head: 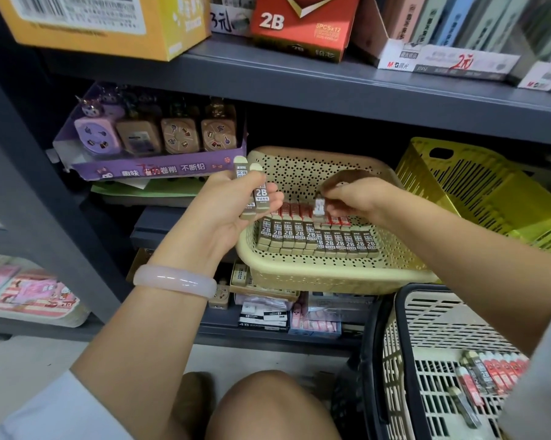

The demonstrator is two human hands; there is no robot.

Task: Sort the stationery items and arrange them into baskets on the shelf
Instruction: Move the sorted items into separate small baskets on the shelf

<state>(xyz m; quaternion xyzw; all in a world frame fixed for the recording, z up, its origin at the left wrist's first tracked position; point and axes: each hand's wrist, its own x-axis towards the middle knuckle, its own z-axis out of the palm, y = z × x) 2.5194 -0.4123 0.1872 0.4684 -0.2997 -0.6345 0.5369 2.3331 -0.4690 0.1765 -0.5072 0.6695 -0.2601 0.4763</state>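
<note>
I'm crouching at a grey shop shelf (299,81); my left hand (236,204) is gripping 2B lead cases (255,188), my right hand (350,195) is pinching a small case (319,207) over the beige basket (331,274).

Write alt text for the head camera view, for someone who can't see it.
A person's right hand sets a small white piece into a beige basket lined with 2B lead cases on a shelf, while the left hand holds two more cases.

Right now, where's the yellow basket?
In the head view, the yellow basket sits tilted on the middle shelf at right, beside the beige basket the hands are filling.
</note>
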